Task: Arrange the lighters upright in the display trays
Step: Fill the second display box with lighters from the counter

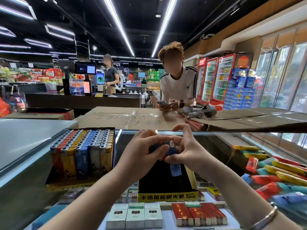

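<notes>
Both my hands meet over a black display tray (193,183) with a yellow front, on the glass counter. My left hand (141,150) and my right hand (184,146) together grip a small bunch of blue lighters (174,168); one hangs upright below my right fingers, over the tray's dark slots. How many lighters are in the bunch is hidden by my fingers. To the left stands a second tray (79,184) packed with upright lighters (83,146) in orange, yellow, blue and grey rows. A loose pile of red, yellow, teal and blue lighters (279,173) lies at the right.
Cigarette packs (134,214) show under the glass counter top (216,143). Flat cardboard (126,118) lies across the counter's far side. A person in a white shirt (179,87) leans there with a phone. Drink fridges (216,78) stand behind at the right.
</notes>
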A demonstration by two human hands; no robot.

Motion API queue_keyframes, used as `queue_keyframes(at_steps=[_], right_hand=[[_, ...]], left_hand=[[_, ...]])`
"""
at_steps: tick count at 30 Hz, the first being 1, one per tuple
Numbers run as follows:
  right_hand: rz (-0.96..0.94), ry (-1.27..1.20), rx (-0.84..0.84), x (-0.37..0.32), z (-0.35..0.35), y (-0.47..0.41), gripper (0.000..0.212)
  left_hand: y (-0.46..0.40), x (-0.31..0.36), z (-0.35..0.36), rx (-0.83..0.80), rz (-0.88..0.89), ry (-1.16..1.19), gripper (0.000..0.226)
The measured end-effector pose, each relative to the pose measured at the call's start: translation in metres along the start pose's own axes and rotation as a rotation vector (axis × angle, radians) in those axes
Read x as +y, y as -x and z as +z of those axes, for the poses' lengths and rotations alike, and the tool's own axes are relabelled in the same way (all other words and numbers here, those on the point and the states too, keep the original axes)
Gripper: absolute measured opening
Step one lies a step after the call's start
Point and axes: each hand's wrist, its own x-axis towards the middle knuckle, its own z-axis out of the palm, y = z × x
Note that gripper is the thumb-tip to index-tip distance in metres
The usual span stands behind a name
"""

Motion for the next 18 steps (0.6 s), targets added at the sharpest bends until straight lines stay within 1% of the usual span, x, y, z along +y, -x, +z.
queue_keyframes(at_steps=[4,6,8,11,13,15,16,18], right_hand=[[0.023,0.083,-0.035,0.002,0.006,0.000,0.076],[0.028,0.088,-0.035,0.003,0.008,0.000,0.078],[0.026,0.088,-0.028,0.003,0.008,0.000,0.075],[0.008,0.032,0.013,0.000,0.006,0.001,0.057],[-0.025,0.062,0.125,0.000,0.002,0.000,0.039],[-0.065,0.204,0.304,0.003,-0.005,-0.001,0.026],[-0.065,0.286,0.371,0.006,-0.010,-0.002,0.022],[0.001,0.411,0.398,0.010,-0.018,-0.003,0.022]], left_hand=[[0.000,-0.001,0.002,-0.078,-0.072,0.072,0.019],[0.000,-0.003,0.002,-0.094,-0.115,0.101,0.012],[0.000,-0.003,0.000,-0.113,-0.161,0.169,0.008],[-0.002,-0.004,-0.004,-0.072,-0.223,0.250,0.008],[-0.002,-0.007,-0.009,0.003,-0.271,0.283,0.011],[-0.002,-0.012,-0.015,0.079,-0.278,0.246,0.017],[-0.002,-0.014,-0.018,0.097,-0.266,0.200,0.018],[-0.002,-0.015,-0.021,0.111,-0.248,0.111,0.019]])
